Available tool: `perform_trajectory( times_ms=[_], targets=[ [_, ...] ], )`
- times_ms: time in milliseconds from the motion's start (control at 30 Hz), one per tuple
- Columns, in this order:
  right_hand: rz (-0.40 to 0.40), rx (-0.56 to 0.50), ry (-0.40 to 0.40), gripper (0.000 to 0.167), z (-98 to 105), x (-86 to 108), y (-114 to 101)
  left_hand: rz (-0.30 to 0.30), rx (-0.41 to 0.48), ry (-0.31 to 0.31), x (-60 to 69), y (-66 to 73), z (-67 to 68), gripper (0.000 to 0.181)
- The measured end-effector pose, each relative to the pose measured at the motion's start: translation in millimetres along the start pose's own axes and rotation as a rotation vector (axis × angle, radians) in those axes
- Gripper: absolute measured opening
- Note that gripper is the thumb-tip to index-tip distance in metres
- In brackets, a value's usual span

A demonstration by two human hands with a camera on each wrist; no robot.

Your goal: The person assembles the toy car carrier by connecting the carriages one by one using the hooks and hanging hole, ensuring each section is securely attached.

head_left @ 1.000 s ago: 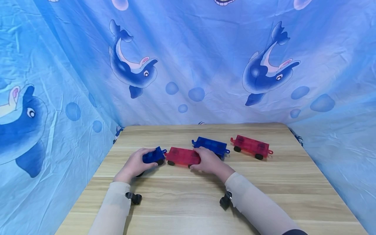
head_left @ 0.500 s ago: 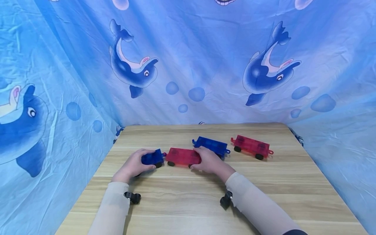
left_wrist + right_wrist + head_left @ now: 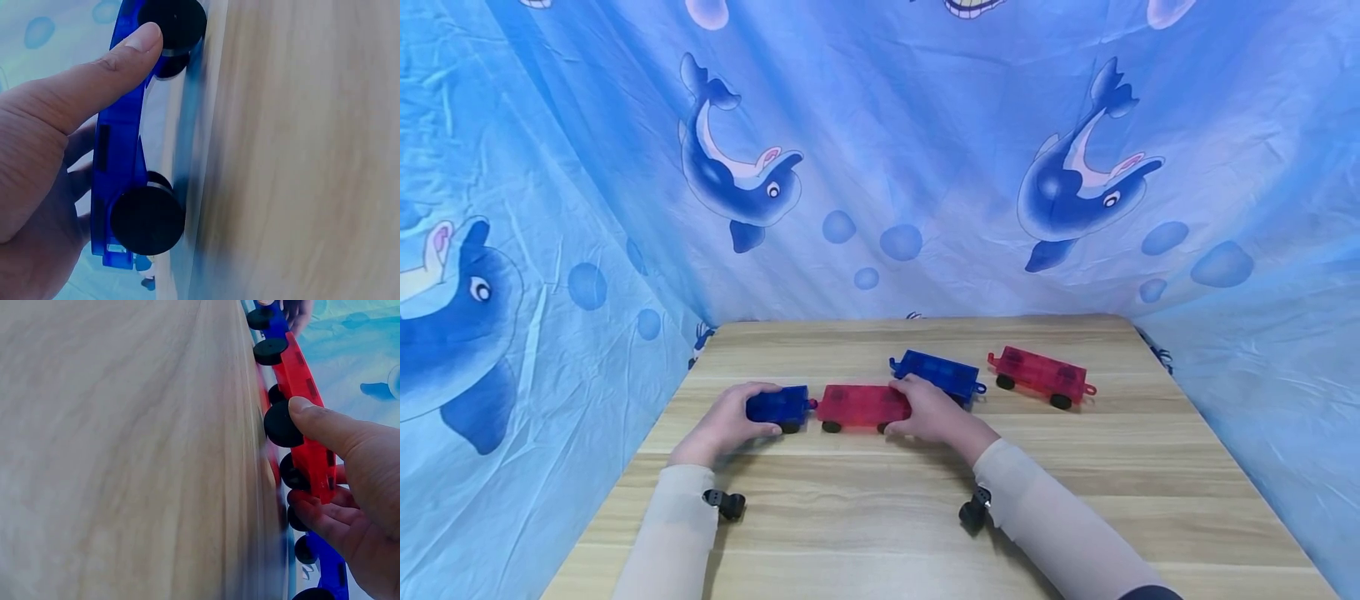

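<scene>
My left hand [image 3: 727,421] grips a translucent blue toy train car [image 3: 777,405] from its left end, thumb on the near side by a black wheel, fingers behind, as the left wrist view shows. A red toy train car [image 3: 861,405] is held at its right end by my right hand [image 3: 936,412], its thumb beside a wheel. Between the two cars, the red hook meets the blue car's ring end; whether they are linked is too small to tell. Both cars stand in one line on the wooden table, and my palms hide their outer ends.
Just behind my right hand stands a second blue train car [image 3: 938,373], partly covered by the fingers. Farther right is a second red train car [image 3: 1039,375]. The wooden table [image 3: 865,517] ends at a blue dolphin-printed curtain [image 3: 880,167] behind and at the sides.
The left hand has moved left and slightly nearer, turning the blue car from slanted to nearly straight. The red car has turned slightly, its left end coming nearer and left. The right hand barely moved.
</scene>
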State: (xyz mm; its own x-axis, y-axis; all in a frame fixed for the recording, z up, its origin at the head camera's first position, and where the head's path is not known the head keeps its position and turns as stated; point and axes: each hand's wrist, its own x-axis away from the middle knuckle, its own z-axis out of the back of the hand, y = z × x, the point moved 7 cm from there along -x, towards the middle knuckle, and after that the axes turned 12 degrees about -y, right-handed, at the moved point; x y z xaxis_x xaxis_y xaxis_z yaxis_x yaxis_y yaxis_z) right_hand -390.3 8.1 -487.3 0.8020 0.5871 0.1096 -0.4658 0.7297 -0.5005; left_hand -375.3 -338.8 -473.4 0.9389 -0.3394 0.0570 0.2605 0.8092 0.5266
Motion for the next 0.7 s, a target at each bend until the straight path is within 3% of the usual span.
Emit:
perform_trajectory(
  times_ms=[200,700],
  targets=[
    [0.018,-0.007,-0.005,0.09,-0.2,-0.2,-4.3,-0.014,0.004,-0.013,2.8,-3.7,3.7,0.074],
    [0.021,-0.029,-0.009,0.09,-3.3,-3.5,-6.5,0.024,-0.005,-0.024,8.9,-9.3,7.7,0.075]
  ],
)
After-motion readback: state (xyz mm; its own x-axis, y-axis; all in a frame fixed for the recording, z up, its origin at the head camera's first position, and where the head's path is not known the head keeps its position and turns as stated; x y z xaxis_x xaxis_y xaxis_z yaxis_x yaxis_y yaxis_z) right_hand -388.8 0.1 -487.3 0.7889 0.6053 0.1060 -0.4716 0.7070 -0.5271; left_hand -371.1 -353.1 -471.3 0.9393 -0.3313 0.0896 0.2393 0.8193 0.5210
